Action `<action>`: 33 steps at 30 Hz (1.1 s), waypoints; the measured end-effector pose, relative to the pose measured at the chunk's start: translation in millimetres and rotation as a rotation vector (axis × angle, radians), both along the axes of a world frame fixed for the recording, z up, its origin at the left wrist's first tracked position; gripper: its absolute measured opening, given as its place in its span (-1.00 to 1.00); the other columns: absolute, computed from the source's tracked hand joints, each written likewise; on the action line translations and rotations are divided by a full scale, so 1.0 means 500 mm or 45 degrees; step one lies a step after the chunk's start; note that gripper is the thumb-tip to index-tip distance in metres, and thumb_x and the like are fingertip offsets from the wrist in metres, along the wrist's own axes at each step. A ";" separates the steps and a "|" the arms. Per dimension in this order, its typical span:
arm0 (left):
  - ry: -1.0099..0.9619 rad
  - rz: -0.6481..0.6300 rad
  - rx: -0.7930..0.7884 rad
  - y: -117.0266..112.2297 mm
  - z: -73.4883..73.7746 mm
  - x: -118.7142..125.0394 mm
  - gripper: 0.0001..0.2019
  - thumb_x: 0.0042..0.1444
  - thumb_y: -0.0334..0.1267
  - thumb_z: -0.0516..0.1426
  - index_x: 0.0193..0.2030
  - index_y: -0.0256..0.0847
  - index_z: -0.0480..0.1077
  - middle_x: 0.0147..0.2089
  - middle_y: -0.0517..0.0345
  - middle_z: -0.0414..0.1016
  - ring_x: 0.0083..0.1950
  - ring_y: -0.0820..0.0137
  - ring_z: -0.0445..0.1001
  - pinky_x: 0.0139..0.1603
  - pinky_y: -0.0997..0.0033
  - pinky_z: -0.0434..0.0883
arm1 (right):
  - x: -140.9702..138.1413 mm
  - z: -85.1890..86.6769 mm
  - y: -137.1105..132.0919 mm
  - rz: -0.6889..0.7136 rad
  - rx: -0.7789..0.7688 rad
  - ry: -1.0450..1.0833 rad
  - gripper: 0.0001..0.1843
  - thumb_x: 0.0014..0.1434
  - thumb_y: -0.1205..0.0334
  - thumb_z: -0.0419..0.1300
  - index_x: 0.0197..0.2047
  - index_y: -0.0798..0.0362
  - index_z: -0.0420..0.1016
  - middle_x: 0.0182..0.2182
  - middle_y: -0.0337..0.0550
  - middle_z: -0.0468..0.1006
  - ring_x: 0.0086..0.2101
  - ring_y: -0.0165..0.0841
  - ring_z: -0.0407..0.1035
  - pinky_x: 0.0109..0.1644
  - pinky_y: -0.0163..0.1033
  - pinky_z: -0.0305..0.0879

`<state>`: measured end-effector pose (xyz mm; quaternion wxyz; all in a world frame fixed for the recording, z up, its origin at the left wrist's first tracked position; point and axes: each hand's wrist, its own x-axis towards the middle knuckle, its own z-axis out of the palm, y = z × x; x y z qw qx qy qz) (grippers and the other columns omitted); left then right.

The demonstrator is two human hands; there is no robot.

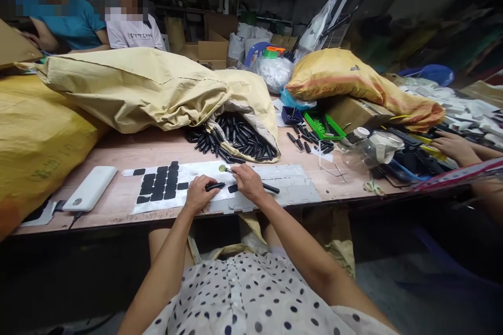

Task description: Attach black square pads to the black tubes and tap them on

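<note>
My left hand (198,193) is closed around a small black tapered piece (214,186), held just above the white sheet. My right hand (247,182) grips a slim tool with a long black handle (272,188) and a round yellow-green end (222,168), which points left. What kind of tool it is I cannot make out. Under the right fingers lies a black rounded patch (233,188). Left of my hands, several similar black patches (159,183) sit in rows on the white sheet (192,170). The sheet adjoins a greyish board (291,180) on the right.
Black pieces spill from a tan sack (157,89) behind my hands. A white power bank (90,188) lies left. To the right are a green tray (324,125), clear plastic jar (359,154), scissors (374,187) and another person's hand (456,147). Two people sit across the table.
</note>
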<state>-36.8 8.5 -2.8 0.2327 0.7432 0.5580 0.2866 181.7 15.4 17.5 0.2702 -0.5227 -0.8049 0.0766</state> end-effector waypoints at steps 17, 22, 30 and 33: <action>0.012 0.037 -0.065 0.002 0.000 0.010 -0.86 0.05 -0.20 0.27 -0.22 -0.03 0.62 -0.20 0.16 0.60 -0.11 0.22 0.47 -0.06 0.23 0.39 | 0.002 -0.010 -0.086 -0.051 0.047 -0.006 -0.68 0.35 0.34 0.07 0.04 -0.06 0.59 -0.25 -0.12 0.55 -0.21 -0.27 0.46 -0.11 -0.26 0.41; 0.036 0.036 -0.082 0.002 0.005 0.011 -0.85 0.04 -0.20 0.28 -0.22 -0.03 0.61 -0.19 0.15 0.59 -0.09 0.21 0.47 -0.05 0.23 0.38 | -0.011 0.003 -0.084 -0.058 0.107 0.045 -0.66 0.37 0.33 0.04 0.08 -0.04 0.56 -0.21 -0.11 0.55 -0.17 -0.29 0.46 -0.06 -0.27 0.40; 0.069 0.025 -0.053 0.003 0.001 0.012 -0.89 0.04 -0.15 0.29 -0.28 -0.03 0.56 -0.24 0.17 0.55 -0.12 0.21 0.46 -0.09 0.25 0.38 | -0.037 -0.011 -0.078 0.004 0.057 -0.064 -0.69 0.35 0.33 0.08 0.04 -0.09 0.57 -0.24 -0.12 0.54 -0.16 -0.27 0.42 -0.09 -0.27 0.36; 0.035 0.008 -0.062 0.004 -0.001 0.011 -0.86 0.06 -0.14 0.27 -0.23 -0.03 0.59 -0.21 0.16 0.57 -0.10 0.20 0.46 -0.02 0.21 0.40 | -0.019 -0.015 -0.055 -0.117 0.088 -0.075 -0.66 0.38 0.32 0.03 0.07 -0.08 0.56 -0.19 -0.10 0.54 -0.13 -0.26 0.39 -0.05 -0.25 0.34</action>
